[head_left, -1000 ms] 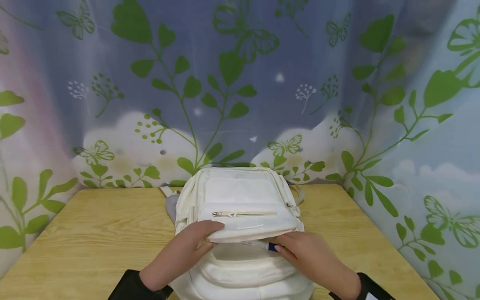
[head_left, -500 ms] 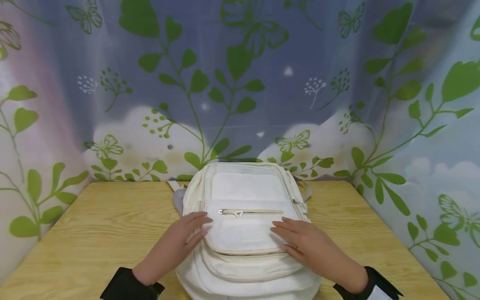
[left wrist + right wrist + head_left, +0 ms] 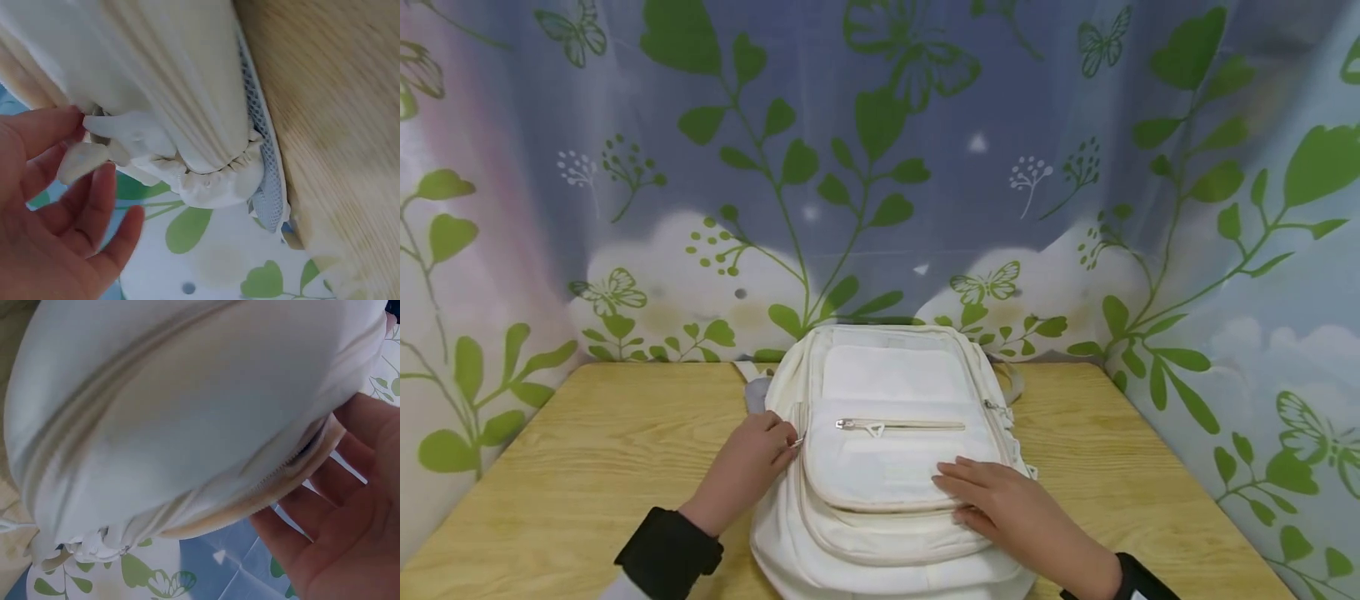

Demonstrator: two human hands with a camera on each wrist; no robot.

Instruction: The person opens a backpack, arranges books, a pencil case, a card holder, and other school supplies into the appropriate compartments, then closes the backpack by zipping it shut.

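A white backpack [image 3: 898, 375] lies on the table with its front facing up. At the left edge of its front pocket [image 3: 880, 467], my left hand [image 3: 741, 471] pinches a white zipper pull [image 3: 82, 164] between thumb and finger. The other fingers of that hand spread loosely below the pull in the left wrist view. My right hand [image 3: 1003, 504] rests on the lower right of the pocket, fingers extended. Seen from the right wrist, a gap shows along the pocket's zipper edge [image 3: 294, 459] beside the right fingers. The pocket's inside is hidden.
The wooden table [image 3: 647, 450] extends on both sides of the backpack. A curtain [image 3: 880, 167] printed with leaves and butterflies stands behind and beside it. A small horizontal zipper [image 3: 902, 425] crosses the pocket front, and a grey strap [image 3: 756, 393] sticks out at the left.
The pocket flap, lifted earlier over a blue-and-white pen, now lies down and the pen is out of sight. My left hand has moved to the left zipper pull; the right hand remains on the flap.
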